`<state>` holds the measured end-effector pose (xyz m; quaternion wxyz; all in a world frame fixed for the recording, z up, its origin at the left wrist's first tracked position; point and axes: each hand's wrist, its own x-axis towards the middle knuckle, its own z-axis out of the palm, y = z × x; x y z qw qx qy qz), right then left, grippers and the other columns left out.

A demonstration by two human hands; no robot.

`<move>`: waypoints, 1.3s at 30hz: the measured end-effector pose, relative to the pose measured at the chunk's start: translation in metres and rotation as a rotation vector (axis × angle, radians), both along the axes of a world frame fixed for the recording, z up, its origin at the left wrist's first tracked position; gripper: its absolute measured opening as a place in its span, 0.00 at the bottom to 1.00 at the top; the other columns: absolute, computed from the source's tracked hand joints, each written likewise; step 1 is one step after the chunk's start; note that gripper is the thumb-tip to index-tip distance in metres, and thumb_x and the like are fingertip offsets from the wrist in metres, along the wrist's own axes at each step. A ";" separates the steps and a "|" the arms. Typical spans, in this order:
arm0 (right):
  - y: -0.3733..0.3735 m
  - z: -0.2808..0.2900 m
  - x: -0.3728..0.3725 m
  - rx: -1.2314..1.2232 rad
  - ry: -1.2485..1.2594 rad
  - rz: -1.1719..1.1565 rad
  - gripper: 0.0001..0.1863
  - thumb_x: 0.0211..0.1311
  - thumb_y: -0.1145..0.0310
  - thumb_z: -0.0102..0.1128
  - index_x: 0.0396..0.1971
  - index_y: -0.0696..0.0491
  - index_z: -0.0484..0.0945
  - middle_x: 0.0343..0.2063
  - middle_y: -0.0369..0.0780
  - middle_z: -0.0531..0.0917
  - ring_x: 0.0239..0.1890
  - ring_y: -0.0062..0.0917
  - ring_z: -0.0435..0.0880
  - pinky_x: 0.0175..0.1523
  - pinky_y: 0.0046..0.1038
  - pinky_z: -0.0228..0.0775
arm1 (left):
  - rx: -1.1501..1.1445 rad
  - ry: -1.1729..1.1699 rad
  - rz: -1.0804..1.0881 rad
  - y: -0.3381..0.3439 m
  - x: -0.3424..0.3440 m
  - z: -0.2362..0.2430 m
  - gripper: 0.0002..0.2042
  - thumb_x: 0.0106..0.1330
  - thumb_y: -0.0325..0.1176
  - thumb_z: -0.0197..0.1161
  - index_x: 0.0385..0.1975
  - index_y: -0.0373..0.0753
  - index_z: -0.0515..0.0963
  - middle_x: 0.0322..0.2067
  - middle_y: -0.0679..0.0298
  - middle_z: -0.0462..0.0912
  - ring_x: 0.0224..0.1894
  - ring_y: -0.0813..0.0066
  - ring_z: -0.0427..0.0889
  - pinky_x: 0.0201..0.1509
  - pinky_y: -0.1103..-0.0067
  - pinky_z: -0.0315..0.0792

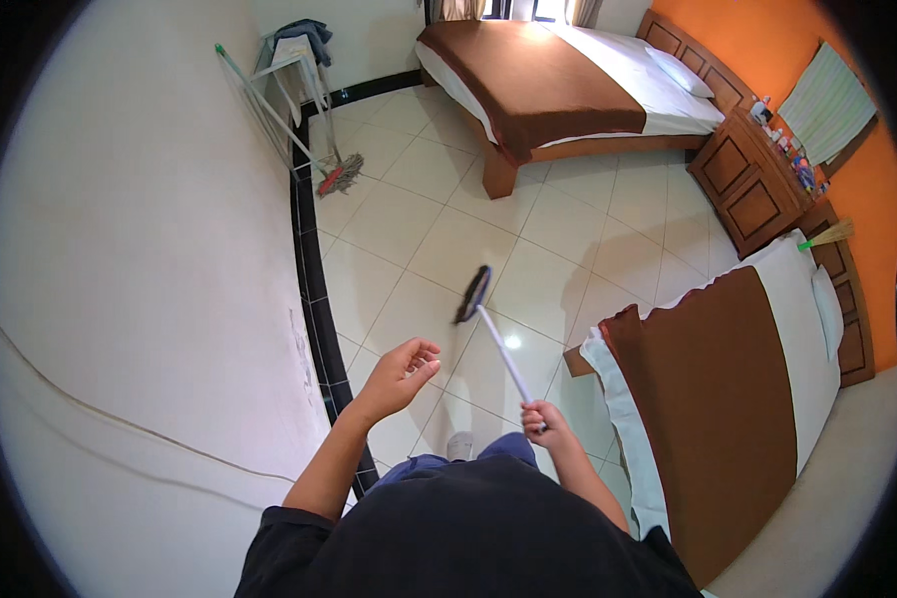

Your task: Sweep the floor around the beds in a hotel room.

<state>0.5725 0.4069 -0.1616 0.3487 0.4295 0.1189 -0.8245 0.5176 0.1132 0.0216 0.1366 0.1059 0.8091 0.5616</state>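
My right hand [545,423] is closed round the end of a pale broom handle [504,351]. The handle runs forward and a little left, down to a broom head [475,292] with a blue-purple body and dark bristles. That head is near the tiled floor, ahead of my feet; whether its bristles touch the tiles I cannot tell. My left hand [402,376] hangs in the air left of the handle, with nothing in it. Its fingers are loosely bent and the thumb stands apart from them.
Two beds with brown runners, a far bed [538,80] and a near bed [718,369], stand ahead and right. Between them is a wooden cabinet [757,189]. A straw brush [829,234] lies on the near bed. A mop [341,177] and rack [294,75] lean by the left wall.
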 end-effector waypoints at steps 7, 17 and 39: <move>0.049 0.027 0.020 0.252 -0.072 0.109 0.09 0.51 0.73 0.39 0.13 0.48 0.56 0.06 0.28 0.57 0.07 0.12 0.56 0.10 0.14 0.48 | 0.047 0.012 0.101 -0.008 0.001 -0.009 0.12 0.58 0.35 0.53 0.37 0.34 0.69 0.28 0.64 0.73 0.31 0.79 0.70 0.38 0.82 0.65; -0.024 -0.048 -0.155 0.307 0.009 0.026 0.14 0.49 0.77 0.36 0.07 0.48 0.53 0.04 0.31 0.53 0.05 0.19 0.50 0.12 0.21 0.45 | -0.036 -0.070 0.259 0.000 -0.024 -0.001 0.12 0.57 0.34 0.55 0.36 0.34 0.69 0.28 0.63 0.74 0.32 0.78 0.72 0.38 0.82 0.67; 0.130 -0.022 -0.246 0.433 -0.257 0.265 0.11 0.50 0.75 0.34 0.11 0.51 0.57 0.03 0.32 0.58 0.07 0.20 0.59 0.11 0.20 0.54 | -0.038 -0.004 0.368 0.073 -0.174 0.020 0.10 0.57 0.31 0.53 0.36 0.34 0.70 0.29 0.63 0.75 0.34 0.78 0.73 0.41 0.82 0.66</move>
